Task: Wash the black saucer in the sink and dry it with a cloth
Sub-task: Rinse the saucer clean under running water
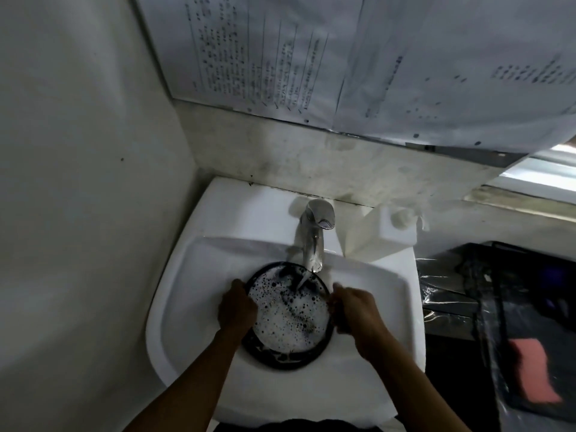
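The black saucer [288,316] is held level over the white sink [193,307], its top covered in white soap foam. Water runs from the chrome tap [314,235] onto the saucer's far edge. My left hand [237,307] grips the saucer's left rim. My right hand [355,310] grips its right rim. Both forearms reach in from the bottom of the view. A pink cloth [533,372] lies on the dark surface to the right, apart from both hands.
A white soap container [380,235] stands on the sink's back right corner. A dark counter with plastic wrap [467,294] adjoins the sink on the right. A wall [78,213] closes in on the left. Printed papers [343,57] hang above.
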`<state>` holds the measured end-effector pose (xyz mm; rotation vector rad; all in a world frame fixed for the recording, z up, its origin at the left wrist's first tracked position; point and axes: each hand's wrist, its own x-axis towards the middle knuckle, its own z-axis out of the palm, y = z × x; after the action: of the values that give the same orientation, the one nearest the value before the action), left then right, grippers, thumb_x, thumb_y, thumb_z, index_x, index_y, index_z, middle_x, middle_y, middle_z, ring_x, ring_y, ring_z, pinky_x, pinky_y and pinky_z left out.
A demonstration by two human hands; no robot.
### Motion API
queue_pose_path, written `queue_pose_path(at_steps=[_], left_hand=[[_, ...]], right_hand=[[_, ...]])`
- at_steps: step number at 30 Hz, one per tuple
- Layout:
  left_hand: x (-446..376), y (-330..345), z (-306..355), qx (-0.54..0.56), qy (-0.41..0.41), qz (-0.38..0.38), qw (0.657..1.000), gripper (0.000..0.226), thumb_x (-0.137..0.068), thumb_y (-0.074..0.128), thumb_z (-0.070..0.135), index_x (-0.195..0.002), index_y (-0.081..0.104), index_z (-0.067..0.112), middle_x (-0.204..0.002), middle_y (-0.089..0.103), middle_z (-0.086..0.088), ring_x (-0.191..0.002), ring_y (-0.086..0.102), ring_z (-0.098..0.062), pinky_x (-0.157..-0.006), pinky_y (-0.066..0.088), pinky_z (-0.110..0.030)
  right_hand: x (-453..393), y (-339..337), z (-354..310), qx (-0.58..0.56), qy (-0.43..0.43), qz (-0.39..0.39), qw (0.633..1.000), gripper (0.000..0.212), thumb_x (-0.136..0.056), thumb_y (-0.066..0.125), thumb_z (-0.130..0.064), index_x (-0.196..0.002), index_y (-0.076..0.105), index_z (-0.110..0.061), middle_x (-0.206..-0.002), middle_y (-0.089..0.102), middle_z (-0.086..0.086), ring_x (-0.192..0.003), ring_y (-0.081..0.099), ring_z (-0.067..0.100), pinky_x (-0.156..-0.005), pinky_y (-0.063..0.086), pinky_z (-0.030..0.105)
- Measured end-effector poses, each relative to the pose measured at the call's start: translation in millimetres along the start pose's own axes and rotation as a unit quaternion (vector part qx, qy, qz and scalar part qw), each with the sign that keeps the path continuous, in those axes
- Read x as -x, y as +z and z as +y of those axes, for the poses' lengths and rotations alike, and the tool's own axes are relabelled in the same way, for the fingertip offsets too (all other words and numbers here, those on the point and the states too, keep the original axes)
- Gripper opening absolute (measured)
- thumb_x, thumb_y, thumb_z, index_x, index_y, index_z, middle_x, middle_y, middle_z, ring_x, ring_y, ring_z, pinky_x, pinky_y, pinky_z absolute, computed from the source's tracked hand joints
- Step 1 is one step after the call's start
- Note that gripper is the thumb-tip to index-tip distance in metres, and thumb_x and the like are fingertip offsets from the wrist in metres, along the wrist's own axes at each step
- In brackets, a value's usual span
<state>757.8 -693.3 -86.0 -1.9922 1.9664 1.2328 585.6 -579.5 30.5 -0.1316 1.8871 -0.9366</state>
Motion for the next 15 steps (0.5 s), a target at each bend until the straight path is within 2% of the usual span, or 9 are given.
queue_pose_path(at_steps=[3,5,7,10,15], left_hand=[[-7.2,0.1,2.3,0.021,-0.001,-0.008,1.000,0.026,-0.095,0.047,0.010,-0.118,0.045,-0.003,-0.111,0.061,-0.024,-0.098,0.061,-0.040,-0.076,0.051,-0.042],[-7.1,-3.9,3.3,0.056,0.024,-0.008,0.998,0.014,-0.097,0.046,0.010,-0.106,0.044,0.000,-0.103,0.061,-0.023,-0.092,0.062,-0.038,-0.070,0.047,-0.038],[-3.5,-9.8,0.1,0.079,0.059,0.001,0.995,0.008,-0.096,0.048,0.012,-0.093,0.042,0.008,-0.092,0.060,-0.015,-0.085,0.062,-0.034,-0.066,0.047,-0.036],[6.7,-19.7,-7.8,0.091,0.115,0.018,0.989,0.010,-0.095,0.049,0.016,-0.090,0.041,0.015,-0.082,0.059,-0.002,-0.077,0.062,-0.028,-0.062,0.045,-0.030],[25.4,-36.0,-12.2,0.060,0.174,0.122,0.975,0.014,-0.093,0.052,0.011,-0.088,0.040,0.017,-0.067,0.054,0.003,-0.056,0.054,-0.018,-0.049,0.038,-0.027]], right_hand=[[-9.0,-15.8,40.6,0.066,0.064,0.011,0.996,0.024,-0.099,0.054,-0.015,-0.083,0.063,0.001,-0.061,0.052,0.009,-0.051,0.052,0.021,-0.047,0.037,0.024],[-12.6,-23.0,55.1,0.074,0.090,0.010,0.993,0.021,-0.098,0.055,-0.013,-0.083,0.062,0.000,-0.061,0.051,0.010,-0.049,0.054,0.022,-0.047,0.038,0.024],[-15.0,-27.2,61.7,0.074,0.104,0.017,0.992,0.021,-0.097,0.057,-0.014,-0.083,0.062,0.000,-0.061,0.051,0.011,-0.048,0.054,0.022,-0.047,0.039,0.024],[-17.8,-28.6,62.4,0.066,0.113,0.025,0.991,0.019,-0.096,0.058,-0.013,-0.083,0.062,0.001,-0.061,0.051,0.012,-0.049,0.054,0.023,-0.047,0.039,0.024],[-19.7,-25.5,58.6,0.060,0.115,0.021,0.991,0.017,-0.096,0.058,-0.012,-0.086,0.063,0.000,-0.064,0.052,0.013,-0.051,0.056,0.024,-0.049,0.039,0.025]])
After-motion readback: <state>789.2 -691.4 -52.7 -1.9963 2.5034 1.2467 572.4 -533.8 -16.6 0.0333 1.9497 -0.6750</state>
